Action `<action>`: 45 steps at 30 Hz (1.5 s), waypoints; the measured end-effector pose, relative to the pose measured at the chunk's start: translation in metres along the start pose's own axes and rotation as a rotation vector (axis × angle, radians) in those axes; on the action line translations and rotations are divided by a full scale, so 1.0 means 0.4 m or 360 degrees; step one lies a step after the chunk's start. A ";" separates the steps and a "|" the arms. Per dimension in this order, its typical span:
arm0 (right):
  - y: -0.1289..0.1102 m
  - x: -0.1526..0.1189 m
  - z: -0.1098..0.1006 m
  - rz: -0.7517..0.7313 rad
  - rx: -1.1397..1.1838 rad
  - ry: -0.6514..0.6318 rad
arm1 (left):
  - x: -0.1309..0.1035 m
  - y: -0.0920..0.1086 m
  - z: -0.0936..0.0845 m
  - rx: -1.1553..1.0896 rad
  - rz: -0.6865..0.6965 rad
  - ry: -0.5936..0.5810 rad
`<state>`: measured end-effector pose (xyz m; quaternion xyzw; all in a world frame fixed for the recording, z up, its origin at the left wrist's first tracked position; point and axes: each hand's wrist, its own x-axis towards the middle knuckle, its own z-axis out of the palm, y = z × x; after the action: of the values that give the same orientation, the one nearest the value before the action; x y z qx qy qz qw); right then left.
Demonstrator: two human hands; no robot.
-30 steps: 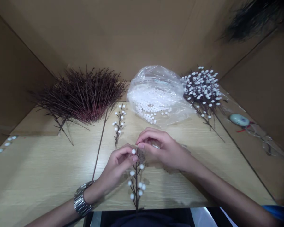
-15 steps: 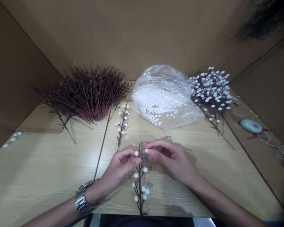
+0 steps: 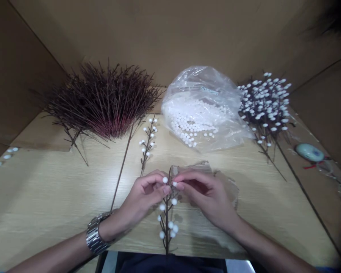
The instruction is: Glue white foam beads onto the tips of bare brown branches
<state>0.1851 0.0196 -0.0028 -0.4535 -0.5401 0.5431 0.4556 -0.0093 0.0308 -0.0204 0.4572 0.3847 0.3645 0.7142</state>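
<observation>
Progress: judged part-way on the twig (image 3: 167,223). Extends from the near edge of the table (image 3: 59,197) to a point between both hands. Carries white balls (image 3: 161,207) on side shoots along the lower and middle length, on both sides of the stem. Shows a bare stem tip above the fingertips. Not discernible: number of unfilled shoots behind the fingers.

Judged complete: one sprig (image 3: 149,142) with balls, lying behind the left hand (image 3: 143,193), plus a pile of balled twigs (image 3: 268,98) at far right. Judged remaining: a large heap of bare twigs (image 3: 108,102) at far left, with loose stock inside a plastic bag (image 3: 201,87) at the centre back.

Grip, left: closed, with thumb and forefinger pinching the twig near its upper part. Has one ball (image 3: 165,179) just above the thumb; too small to confirm whether seated on a shoot or only held.

Grip, right hand (image 3: 211,197): thumb and forefinger nearly together, pinching a single bead (image 3: 174,184) just beside the stem. Contact between bead and shoot not discernible.
</observation>
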 end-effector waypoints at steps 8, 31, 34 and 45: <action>-0.008 0.000 0.007 -0.0227 -0.0195 0.0029 | 0.004 0.009 0.006 0.0048 -0.0008 0.0057; -0.015 -0.001 -0.013 0.0001 -0.0159 0.0079 | -0.002 0.001 -0.003 -0.0081 -0.0053 0.0029; -0.046 -0.025 -0.035 -0.0018 -0.0366 0.0042 | -0.010 0.018 -0.006 -0.0148 -0.0004 0.0087; 0.029 -0.321 0.064 0.0378 0.0028 -0.0403 | -0.046 0.214 0.084 -0.0318 0.0551 0.0294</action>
<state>0.1823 -0.1113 -0.0142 -0.4383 -0.5310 0.6505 0.3206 -0.0020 0.0293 0.0731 0.4082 0.3263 0.5583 0.6443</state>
